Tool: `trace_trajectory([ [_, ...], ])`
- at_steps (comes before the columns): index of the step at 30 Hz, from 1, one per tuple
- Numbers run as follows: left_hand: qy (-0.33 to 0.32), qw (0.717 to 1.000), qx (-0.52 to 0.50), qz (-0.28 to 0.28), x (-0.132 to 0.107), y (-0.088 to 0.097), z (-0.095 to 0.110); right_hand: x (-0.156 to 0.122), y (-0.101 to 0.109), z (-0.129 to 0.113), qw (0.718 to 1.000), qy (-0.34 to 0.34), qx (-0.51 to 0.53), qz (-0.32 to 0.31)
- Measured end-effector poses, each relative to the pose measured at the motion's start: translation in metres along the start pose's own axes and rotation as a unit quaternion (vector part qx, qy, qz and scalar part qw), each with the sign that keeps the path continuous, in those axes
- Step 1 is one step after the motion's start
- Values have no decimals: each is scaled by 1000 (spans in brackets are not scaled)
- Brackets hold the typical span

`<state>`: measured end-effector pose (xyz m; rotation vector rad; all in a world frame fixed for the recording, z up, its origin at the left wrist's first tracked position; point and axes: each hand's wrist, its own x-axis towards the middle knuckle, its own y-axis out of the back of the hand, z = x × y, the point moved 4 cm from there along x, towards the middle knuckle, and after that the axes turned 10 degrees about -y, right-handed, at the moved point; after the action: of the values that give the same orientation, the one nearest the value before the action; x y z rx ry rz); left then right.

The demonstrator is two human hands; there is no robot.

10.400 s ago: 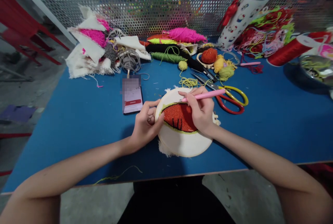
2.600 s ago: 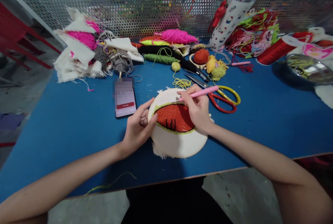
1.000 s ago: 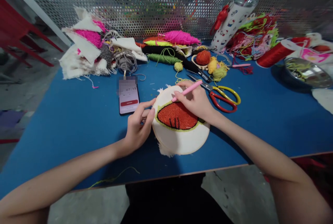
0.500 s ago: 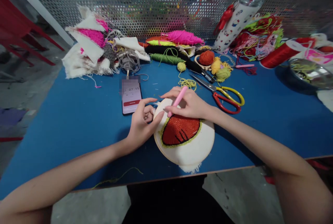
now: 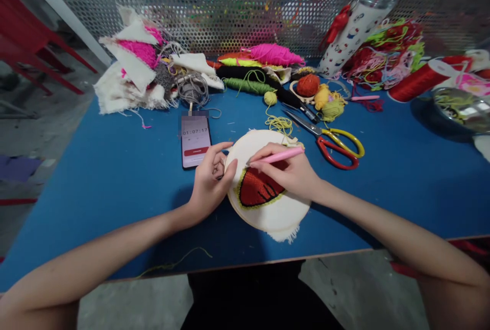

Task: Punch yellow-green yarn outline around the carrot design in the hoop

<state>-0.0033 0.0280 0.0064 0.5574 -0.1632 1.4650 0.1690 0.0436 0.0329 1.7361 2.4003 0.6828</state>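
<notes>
A round embroidery hoop with white cloth lies on the blue table in front of me. Its cloth carries a red looped-yarn shape outlined in black, with a yellow-green border. My left hand grips the hoop's left rim, thumb on top and some fingers curled underneath. Between the fingertips of my right hand is a pink punch needle, slanted with its tip toward the left, at the border's upper left. That hand covers the right part of the red shape.
Scissors with red and yellow handles lie right of the hoop. A phone showing a timer is behind my left hand. Yarn bundles, cloth scraps, a tumbler, a red thread spool and a metal bowl line the back.
My right hand has shifted right and lower, and the punch needle has swung from steep to nearly flat, its rear end now toward the right. My left hand stays on the hoop.
</notes>
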Motion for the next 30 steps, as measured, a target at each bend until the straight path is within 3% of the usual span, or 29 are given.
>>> trace_trajectory([
  [7,1,1000,12,3,-1,0,-1,-9,-13,6,995,40,-79,45],
  [13,-8,999,34,-2,-2,0,-1,-14,-7,21,995,3,77,69],
  [18,-15,999,46,3,-3,1,-2,-14,-4,27,986,-14,136,96],
  [26,-21,999,44,3,-3,-1,-4,-13,-3,27,983,-28,134,118],
  [30,-25,999,48,5,-3,0,-2,-15,-6,21,992,20,74,104],
])
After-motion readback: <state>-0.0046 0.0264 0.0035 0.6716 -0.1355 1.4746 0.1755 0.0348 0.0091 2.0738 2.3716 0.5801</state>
